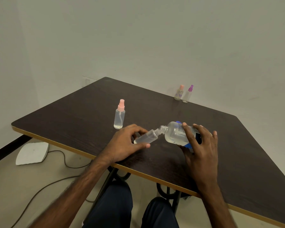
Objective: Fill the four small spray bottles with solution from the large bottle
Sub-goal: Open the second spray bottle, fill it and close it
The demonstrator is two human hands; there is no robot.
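My left hand [123, 143] grips a small clear spray bottle [146, 137] with its cap off, tilted so its open neck points up and right. My right hand [199, 142] holds the large clear bottle [174, 134] with a blue label, tipped on its side, its open mouth touching the small bottle's neck. Clear liquid lies in the large bottle's lower half. A pink-capped spray bottle [119, 115] stands upright to the left with a little liquid at its bottom. At the table's far edge stand a peach-capped bottle [179, 92] and a purple-capped bottle [187, 94] side by side.
The dark wooden table [82, 109] has a light edge band and stands in a corner against grey walls. A white flat object [32, 153] and cables [62, 163] lie on the floor at the left. My knees [132, 208] show below the table's near edge.
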